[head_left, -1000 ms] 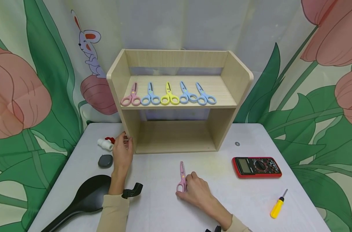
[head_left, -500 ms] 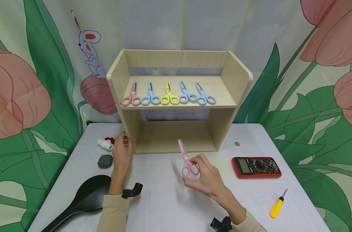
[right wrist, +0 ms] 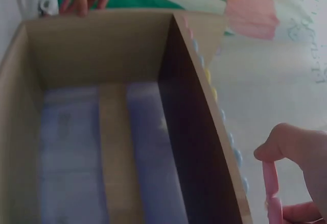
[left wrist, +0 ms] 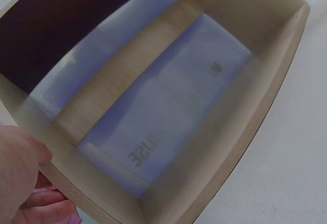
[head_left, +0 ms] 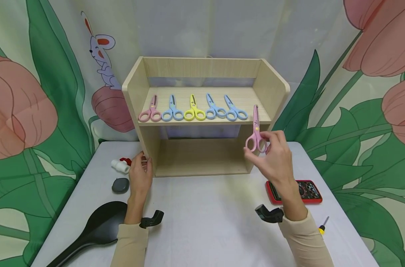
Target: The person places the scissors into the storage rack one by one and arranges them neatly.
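My right hand (head_left: 276, 159) pinches a pair of pink scissors (head_left: 256, 128) by the finger loops, blades pointing up, in front of the right end of the wooden shelf (head_left: 202, 157). In the right wrist view these scissors (right wrist: 270, 180) appear edge-on between thumb and fingers. My left hand (head_left: 140, 178) grips the shelf's left side panel near its base; the left wrist view shows the thumb and fingers on either side of the panel edge. Along the upper board lie pink scissors (head_left: 152, 108), yellow scissors (head_left: 193, 105) and several blue scissors (head_left: 233, 108) in a row.
At the left are a black ladle (head_left: 105, 220), a dark grey rounded object (head_left: 120, 185) and a white object (head_left: 120, 166). A red multimeter (head_left: 310, 191) lies partly behind my right forearm, with a yellow screwdriver (head_left: 322, 228) half hidden by the sleeve.
My right hand has lifted the pink scissors off the table and carried them up and right to the shelf's upper board level. The left hand keeps its place on the panel.
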The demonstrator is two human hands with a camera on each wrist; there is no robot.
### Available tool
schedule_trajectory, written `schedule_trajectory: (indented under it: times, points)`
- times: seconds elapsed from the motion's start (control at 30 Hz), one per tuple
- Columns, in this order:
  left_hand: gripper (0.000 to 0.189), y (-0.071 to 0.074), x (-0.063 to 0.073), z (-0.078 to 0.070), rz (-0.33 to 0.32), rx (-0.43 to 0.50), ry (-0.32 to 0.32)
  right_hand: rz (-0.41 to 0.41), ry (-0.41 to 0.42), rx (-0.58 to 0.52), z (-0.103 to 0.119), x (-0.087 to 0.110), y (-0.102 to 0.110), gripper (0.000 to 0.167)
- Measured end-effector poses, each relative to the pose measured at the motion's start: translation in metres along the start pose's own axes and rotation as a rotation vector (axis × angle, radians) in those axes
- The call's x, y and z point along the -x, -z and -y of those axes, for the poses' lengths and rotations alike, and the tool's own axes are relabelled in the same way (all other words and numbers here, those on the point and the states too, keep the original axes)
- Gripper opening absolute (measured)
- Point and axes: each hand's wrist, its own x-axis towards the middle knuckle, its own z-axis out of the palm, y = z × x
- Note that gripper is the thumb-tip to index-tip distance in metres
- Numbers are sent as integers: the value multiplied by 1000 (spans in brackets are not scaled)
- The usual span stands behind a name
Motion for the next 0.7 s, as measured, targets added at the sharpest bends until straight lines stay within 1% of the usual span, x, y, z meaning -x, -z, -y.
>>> schedule_trajectory:
  times: [0.13, 0.23, 0.4, 0.5, 0.6, 0.7]
  points:
    - [38, -1, -2, 0, -9, 5, -13, 9, -66, 18, -4, -27, 2, 60]
    - [38, -2, -3, 1, -8, 5, -18, 22, -91, 46, -5, -40, 2, 59]
    - [39, -3, -1, 1, 4, 2, 0, 58, -101, 97, -5, -49, 0, 52]
    - [39, -2, -1, 0, 0, 8, 6, 100, -93, 157, -5, -53, -4, 51]
    - [38, -1, 0, 1, -12, 14, 1, 143, -82, 217, -7, -59, -9, 51]
    - [36, -2, 0, 1, -21, 13, -9, 177, -74, 240, -11, -63, -13, 51]
